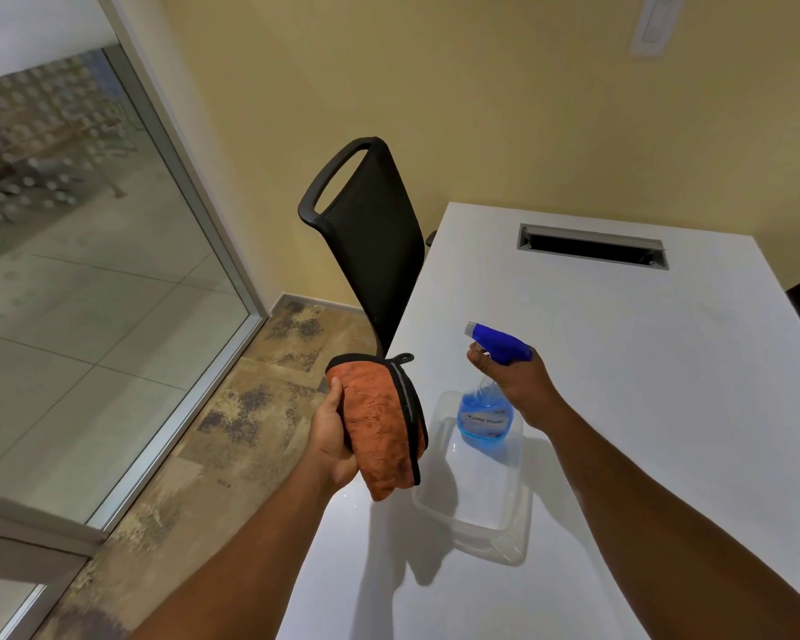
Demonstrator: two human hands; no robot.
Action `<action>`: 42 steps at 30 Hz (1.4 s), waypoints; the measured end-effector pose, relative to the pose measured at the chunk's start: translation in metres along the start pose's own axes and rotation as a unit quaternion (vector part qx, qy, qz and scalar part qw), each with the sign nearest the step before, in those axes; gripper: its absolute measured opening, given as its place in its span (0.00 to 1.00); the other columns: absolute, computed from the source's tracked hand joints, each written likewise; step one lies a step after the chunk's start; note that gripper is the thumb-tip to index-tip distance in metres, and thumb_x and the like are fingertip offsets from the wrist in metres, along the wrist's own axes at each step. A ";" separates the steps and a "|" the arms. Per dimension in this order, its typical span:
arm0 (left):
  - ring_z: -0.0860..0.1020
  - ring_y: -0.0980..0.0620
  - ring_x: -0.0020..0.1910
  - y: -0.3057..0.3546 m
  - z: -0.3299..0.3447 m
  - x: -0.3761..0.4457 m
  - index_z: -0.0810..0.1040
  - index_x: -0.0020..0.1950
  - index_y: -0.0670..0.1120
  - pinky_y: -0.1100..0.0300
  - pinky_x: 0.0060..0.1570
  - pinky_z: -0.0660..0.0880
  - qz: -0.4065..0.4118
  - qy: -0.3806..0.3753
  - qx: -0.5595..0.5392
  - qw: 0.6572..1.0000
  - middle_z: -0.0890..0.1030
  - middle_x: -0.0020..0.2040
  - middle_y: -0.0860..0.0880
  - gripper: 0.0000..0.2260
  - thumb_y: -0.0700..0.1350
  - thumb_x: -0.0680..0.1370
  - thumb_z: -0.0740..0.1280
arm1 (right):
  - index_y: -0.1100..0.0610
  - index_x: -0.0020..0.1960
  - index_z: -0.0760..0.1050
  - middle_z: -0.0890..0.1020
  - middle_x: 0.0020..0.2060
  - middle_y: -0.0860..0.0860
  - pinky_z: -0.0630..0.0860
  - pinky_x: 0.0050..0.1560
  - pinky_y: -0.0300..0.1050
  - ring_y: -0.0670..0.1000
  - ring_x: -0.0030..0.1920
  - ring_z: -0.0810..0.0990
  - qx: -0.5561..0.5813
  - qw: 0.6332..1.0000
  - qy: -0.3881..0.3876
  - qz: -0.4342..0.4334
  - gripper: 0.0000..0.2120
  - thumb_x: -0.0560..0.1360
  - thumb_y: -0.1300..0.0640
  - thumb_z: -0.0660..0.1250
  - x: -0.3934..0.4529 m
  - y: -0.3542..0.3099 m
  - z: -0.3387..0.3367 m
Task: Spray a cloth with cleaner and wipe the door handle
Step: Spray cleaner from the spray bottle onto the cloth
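My left hand (pixel 331 436) grips a folded orange cloth (pixel 379 422) with a black edge and holds it upright over the table's left edge. To its right, my right hand (pixel 513 381) is closed around the neck of a clear spray bottle (pixel 486 415) of blue cleaner. A finger rests at the trigger. The bottle's blue nozzle (pixel 495 339) points left toward the cloth, a short gap away. No door handle is in view.
A clear plastic tray (pixel 481 524) lies on the white table (pixel 643 362) below the bottle. A black mesh chair (pixel 370 233) stands at the table's left side. A glass wall with a metal frame (pixel 195 214) runs along the left. A cable slot (pixel 592 247) is cut into the tabletop.
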State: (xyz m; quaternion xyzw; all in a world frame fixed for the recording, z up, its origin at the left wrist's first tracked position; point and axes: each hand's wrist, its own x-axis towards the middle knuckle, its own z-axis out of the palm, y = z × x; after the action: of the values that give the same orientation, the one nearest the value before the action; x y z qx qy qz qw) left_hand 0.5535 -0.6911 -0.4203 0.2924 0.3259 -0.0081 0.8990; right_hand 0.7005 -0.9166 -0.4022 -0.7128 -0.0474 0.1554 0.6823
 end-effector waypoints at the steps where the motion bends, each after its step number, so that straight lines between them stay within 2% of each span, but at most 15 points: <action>1: 0.81 0.34 0.63 0.000 0.000 0.000 0.76 0.69 0.44 0.36 0.61 0.77 0.001 0.001 0.001 1.000 0.83 0.62 0.37 0.30 0.67 0.80 0.59 | 0.52 0.56 0.77 0.81 0.44 0.52 0.79 0.38 0.36 0.51 0.45 0.79 0.006 1.000 -0.002 0.002 0.15 0.72 0.54 0.77 0.001 0.001 0.000; 5: 0.80 0.34 0.63 0.000 0.002 -0.003 0.76 0.69 0.44 0.36 0.64 0.75 0.011 0.006 0.004 1.000 0.84 0.61 0.37 0.30 0.66 0.81 0.59 | 0.56 0.61 0.77 0.82 0.47 0.56 0.80 0.40 0.38 0.52 0.48 0.80 0.012 1.000 -0.006 0.003 0.19 0.73 0.55 0.76 0.003 0.005 0.001; 9: 0.80 0.34 0.64 0.002 0.002 -0.007 0.76 0.70 0.44 0.36 0.64 0.75 0.021 0.017 0.012 1.000 0.83 0.62 0.37 0.30 0.66 0.81 0.59 | 0.50 0.51 0.76 0.81 0.42 0.50 0.79 0.34 0.34 0.51 0.44 0.80 0.023 1.000 0.003 0.007 0.12 0.72 0.54 0.76 -0.001 0.011 0.004; 12: 0.79 0.34 0.64 0.003 0.003 -0.010 0.75 0.70 0.44 0.37 0.63 0.76 0.025 0.023 0.011 0.999 0.83 0.62 0.37 0.30 0.66 0.81 0.58 | 0.50 0.53 0.76 0.81 0.44 0.52 0.79 0.35 0.34 0.52 0.45 0.80 0.015 1.000 -0.001 0.013 0.14 0.72 0.53 0.76 -0.003 0.016 0.003; 15: 0.79 0.34 0.65 0.004 0.008 -0.016 0.74 0.72 0.44 0.36 0.65 0.74 0.032 0.025 0.009 0.999 0.82 0.64 0.37 0.30 0.66 0.82 0.58 | 0.59 0.64 0.75 0.82 0.52 0.59 0.79 0.40 0.35 0.56 0.52 0.80 0.002 1.000 -0.014 0.018 0.22 0.73 0.56 0.76 -0.001 0.017 0.003; 18: 0.78 0.34 0.66 0.003 0.013 -0.022 0.74 0.72 0.44 0.35 0.66 0.74 0.041 0.028 0.007 0.999 0.81 0.66 0.37 0.30 0.66 0.82 0.58 | 0.61 0.66 0.75 0.81 0.55 0.62 0.79 0.45 0.40 0.60 0.55 0.80 -0.014 0.999 -0.029 0.015 0.23 0.73 0.57 0.76 0.000 0.019 0.003; 22: 0.79 0.34 0.65 0.002 0.013 -0.029 0.74 0.72 0.44 0.37 0.62 0.76 0.050 0.026 0.000 0.998 0.82 0.64 0.37 0.29 0.65 0.82 0.58 | 0.56 0.60 0.76 0.82 0.49 0.55 0.78 0.46 0.41 0.56 0.52 0.79 -0.044 0.998 -0.043 0.007 0.19 0.73 0.56 0.76 -0.005 0.019 -0.002; 24: 0.78 0.34 0.65 0.004 0.011 -0.032 0.74 0.72 0.44 0.36 0.63 0.76 0.056 0.021 -0.005 0.998 0.81 0.65 0.37 0.29 0.65 0.82 0.58 | 0.53 0.60 0.74 0.80 0.48 0.53 0.79 0.53 0.49 0.54 0.52 0.79 -0.070 0.996 -0.052 0.001 0.18 0.73 0.56 0.76 -0.010 0.018 -0.008; 27: 0.78 0.34 0.66 0.008 0.007 -0.036 0.74 0.72 0.44 0.36 0.65 0.74 0.062 0.009 -0.015 0.998 0.80 0.66 0.37 0.29 0.64 0.82 0.57 | 0.53 0.70 0.68 0.78 0.59 0.50 0.73 0.61 0.51 0.52 0.61 0.75 -0.155 0.986 -0.065 0.008 0.28 0.74 0.54 0.76 -0.019 0.014 -0.020; 29: 0.78 0.34 0.66 0.012 0.004 -0.038 0.74 0.72 0.43 0.36 0.66 0.73 0.065 0.000 -0.020 0.998 0.80 0.66 0.36 0.29 0.64 0.82 0.57 | 0.55 0.74 0.65 0.75 0.66 0.52 0.73 0.60 0.50 0.54 0.64 0.75 -0.226 0.973 -0.016 0.044 0.33 0.74 0.51 0.75 -0.033 0.011 -0.026; 30: 0.78 0.34 0.66 0.014 0.004 -0.040 0.74 0.72 0.43 0.36 0.66 0.73 0.067 -0.003 -0.021 0.997 0.80 0.66 0.36 0.29 0.64 0.82 0.57 | 0.56 0.72 0.67 0.76 0.66 0.53 0.74 0.57 0.49 0.54 0.62 0.76 -0.253 0.965 0.032 0.055 0.30 0.75 0.50 0.74 -0.043 0.010 -0.027; 33: 0.79 0.36 0.66 0.020 0.000 -0.051 0.75 0.72 0.43 0.39 0.63 0.76 0.078 -0.028 -0.026 0.996 0.81 0.65 0.36 0.32 0.66 0.82 0.56 | 0.58 0.57 0.75 0.83 0.53 0.56 0.75 0.46 0.42 0.52 0.49 0.80 -0.277 0.951 0.137 0.009 0.15 0.76 0.51 0.73 -0.076 0.005 -0.010; 36: 0.81 0.37 0.63 0.026 -0.008 -0.065 0.77 0.70 0.42 0.41 0.59 0.80 0.083 -0.058 -0.022 0.995 0.82 0.64 0.36 0.34 0.69 0.81 0.54 | 0.59 0.49 0.78 0.84 0.43 0.54 0.78 0.46 0.43 0.55 0.47 0.83 -0.231 0.969 0.085 -0.023 0.11 0.76 0.52 0.73 -0.095 -0.014 0.032; 40: 0.75 0.35 0.70 0.042 -0.031 -0.087 0.74 0.74 0.41 0.36 0.74 0.66 0.084 -0.061 -0.003 0.995 0.76 0.71 0.35 0.36 0.69 0.81 0.54 | 0.56 0.56 0.79 0.84 0.50 0.53 0.81 0.57 0.54 0.55 0.52 0.83 -0.196 0.980 0.005 -0.033 0.15 0.76 0.47 0.72 -0.107 -0.045 0.104; 42: 0.73 0.34 0.71 0.055 -0.046 -0.101 0.73 0.75 0.40 0.34 0.76 0.63 0.094 -0.068 0.001 0.993 0.75 0.72 0.34 0.37 0.69 0.81 0.54 | 0.53 0.59 0.78 0.83 0.53 0.51 0.80 0.59 0.54 0.53 0.55 0.82 -0.193 0.979 -0.054 -0.043 0.18 0.75 0.44 0.72 -0.115 -0.056 0.139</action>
State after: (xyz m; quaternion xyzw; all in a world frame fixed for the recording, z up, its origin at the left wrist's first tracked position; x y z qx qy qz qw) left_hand 0.4580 -0.6386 -0.3602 0.3216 0.2353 0.0563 0.9154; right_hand 0.5596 -0.8116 -0.3318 -0.8188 -0.1440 0.1523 0.5345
